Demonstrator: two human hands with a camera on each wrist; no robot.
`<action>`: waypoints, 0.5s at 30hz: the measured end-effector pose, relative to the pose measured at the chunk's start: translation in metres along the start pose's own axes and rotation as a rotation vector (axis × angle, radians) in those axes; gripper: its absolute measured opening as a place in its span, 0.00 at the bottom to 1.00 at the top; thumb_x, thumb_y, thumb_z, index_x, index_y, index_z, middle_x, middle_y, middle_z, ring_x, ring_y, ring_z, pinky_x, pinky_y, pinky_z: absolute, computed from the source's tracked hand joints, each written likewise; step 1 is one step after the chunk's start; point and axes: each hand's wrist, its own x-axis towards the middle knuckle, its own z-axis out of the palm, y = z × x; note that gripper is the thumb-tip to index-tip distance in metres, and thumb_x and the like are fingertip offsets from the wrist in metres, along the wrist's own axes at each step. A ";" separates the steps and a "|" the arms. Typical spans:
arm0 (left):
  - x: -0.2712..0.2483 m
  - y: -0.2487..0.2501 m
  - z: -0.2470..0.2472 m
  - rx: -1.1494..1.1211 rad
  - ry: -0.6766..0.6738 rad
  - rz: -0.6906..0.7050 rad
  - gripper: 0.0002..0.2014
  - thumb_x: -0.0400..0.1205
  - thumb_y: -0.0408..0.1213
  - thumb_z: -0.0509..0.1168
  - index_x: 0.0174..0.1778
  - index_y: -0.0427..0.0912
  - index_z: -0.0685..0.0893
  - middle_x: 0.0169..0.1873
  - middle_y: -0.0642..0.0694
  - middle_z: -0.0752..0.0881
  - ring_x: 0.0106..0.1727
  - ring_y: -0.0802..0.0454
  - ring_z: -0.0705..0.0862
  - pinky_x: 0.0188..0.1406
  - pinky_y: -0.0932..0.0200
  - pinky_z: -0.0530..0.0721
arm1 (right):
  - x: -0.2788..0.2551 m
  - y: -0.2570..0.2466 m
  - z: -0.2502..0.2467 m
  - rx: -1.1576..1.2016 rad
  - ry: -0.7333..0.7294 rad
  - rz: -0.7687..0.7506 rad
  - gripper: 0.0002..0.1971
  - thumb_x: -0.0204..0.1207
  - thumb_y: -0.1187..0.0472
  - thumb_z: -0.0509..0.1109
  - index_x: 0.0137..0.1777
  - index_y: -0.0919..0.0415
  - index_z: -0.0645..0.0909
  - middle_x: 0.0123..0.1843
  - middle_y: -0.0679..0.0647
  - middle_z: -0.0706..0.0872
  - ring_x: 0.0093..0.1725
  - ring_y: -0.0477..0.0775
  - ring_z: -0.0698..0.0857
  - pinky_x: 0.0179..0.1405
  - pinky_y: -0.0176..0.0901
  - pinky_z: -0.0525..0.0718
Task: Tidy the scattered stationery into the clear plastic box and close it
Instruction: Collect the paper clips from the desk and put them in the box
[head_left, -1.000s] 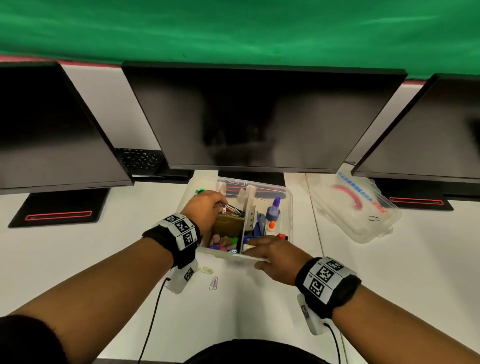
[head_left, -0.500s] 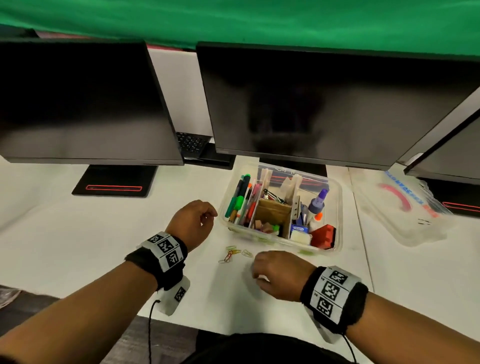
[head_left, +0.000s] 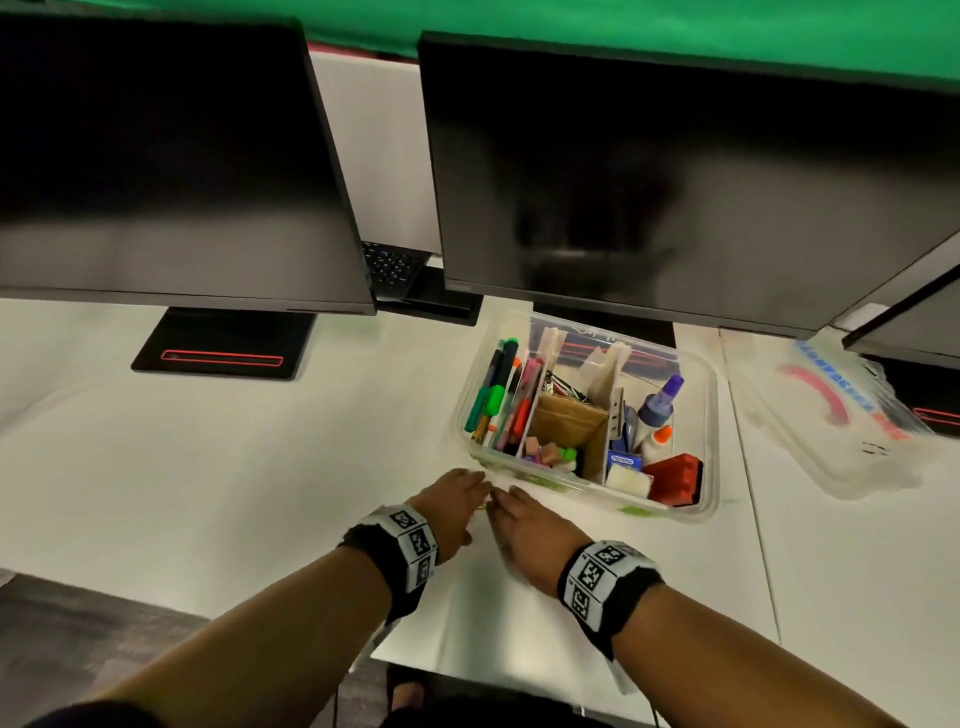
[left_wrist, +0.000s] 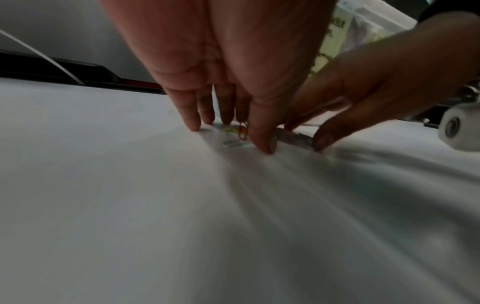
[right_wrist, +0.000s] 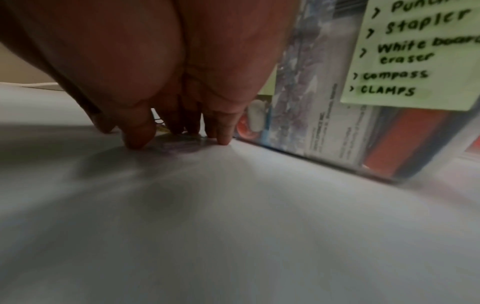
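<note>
Pens, glue and erasers already sit in the box (head_left: 710, 395), so we're nearly done — left hand (head_left: 451, 506) and right hand (head_left: 530, 535), fingers straight, corral the paper clips (left_wrist: 242, 131) beside it, lid (head_left: 831, 415) still off.

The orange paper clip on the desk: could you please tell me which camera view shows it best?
The left wrist view: the orange paper clip shows its loop shape, between the left hand's fingertips. The head view shows only a speck between both hands. The right wrist view shows blurred wire behind the right hand's fingers.
</note>
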 end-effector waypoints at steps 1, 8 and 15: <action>0.000 0.001 0.003 0.030 0.006 0.020 0.34 0.84 0.38 0.61 0.83 0.41 0.51 0.84 0.43 0.51 0.84 0.46 0.49 0.82 0.57 0.47 | -0.002 0.000 -0.001 0.008 0.071 -0.028 0.25 0.81 0.66 0.58 0.77 0.72 0.65 0.79 0.69 0.65 0.79 0.68 0.66 0.80 0.52 0.62; -0.012 -0.007 0.026 -0.015 0.065 0.083 0.24 0.87 0.33 0.51 0.81 0.49 0.60 0.83 0.50 0.57 0.84 0.52 0.55 0.82 0.60 0.52 | -0.021 0.000 0.005 0.026 -0.004 0.008 0.26 0.58 0.62 0.84 0.59 0.57 0.87 0.64 0.55 0.86 0.63 0.53 0.86 0.54 0.37 0.86; -0.010 -0.001 0.020 -0.071 0.121 0.077 0.19 0.85 0.30 0.55 0.72 0.43 0.75 0.72 0.44 0.75 0.72 0.47 0.73 0.73 0.58 0.69 | -0.023 0.011 0.009 0.043 0.019 0.005 0.12 0.65 0.70 0.74 0.50 0.64 0.89 0.55 0.61 0.89 0.52 0.63 0.88 0.41 0.50 0.90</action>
